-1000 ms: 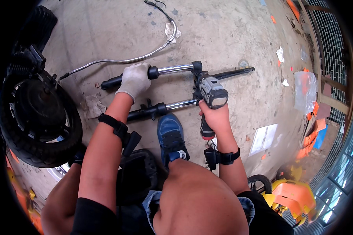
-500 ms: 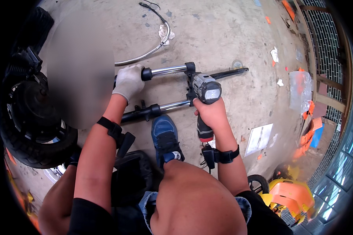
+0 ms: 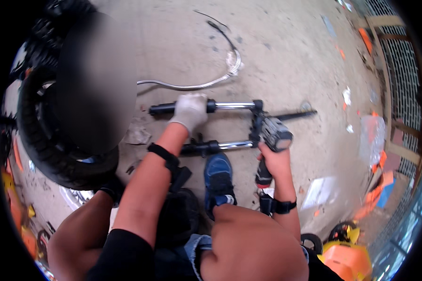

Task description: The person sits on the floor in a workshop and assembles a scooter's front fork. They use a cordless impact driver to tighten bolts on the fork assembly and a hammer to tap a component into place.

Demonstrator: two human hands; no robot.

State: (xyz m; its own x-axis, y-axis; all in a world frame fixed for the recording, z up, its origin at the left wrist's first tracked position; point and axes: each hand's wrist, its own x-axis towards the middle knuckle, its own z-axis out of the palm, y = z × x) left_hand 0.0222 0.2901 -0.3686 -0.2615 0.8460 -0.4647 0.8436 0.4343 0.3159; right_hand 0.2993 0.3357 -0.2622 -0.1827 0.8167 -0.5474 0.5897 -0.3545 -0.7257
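Note:
A motorcycle-style front fork [image 3: 234, 106], with two black-and-chrome legs and a dark stem, lies across the floor in front of me. My left hand [image 3: 190, 112], in a white glove, is closed around the far leg. Held in my bare right hand [image 3: 277, 161] is a grey-and-black cordless drill [image 3: 275, 133] with red at the base of its handle. The drill's front is against or just over the fork's crown; its tip is hidden. The near leg runs beside my blue shoe [image 3: 219, 173].
A braided metal cable [image 3: 197, 86] curves beyond the fork. On the left stands a wheel with a black tyre [image 3: 35, 154], partly behind a blurred patch. Clear plastic [image 3: 372, 138], a white sheet [image 3: 320, 193] and orange scraps lie to the right, near an orange-and-yellow object [image 3: 347, 260].
The whole view has shifted, so fork, hands and cable appear farther right and lower. My left hand still grips the far leg, and my right still holds the drill at the crown.

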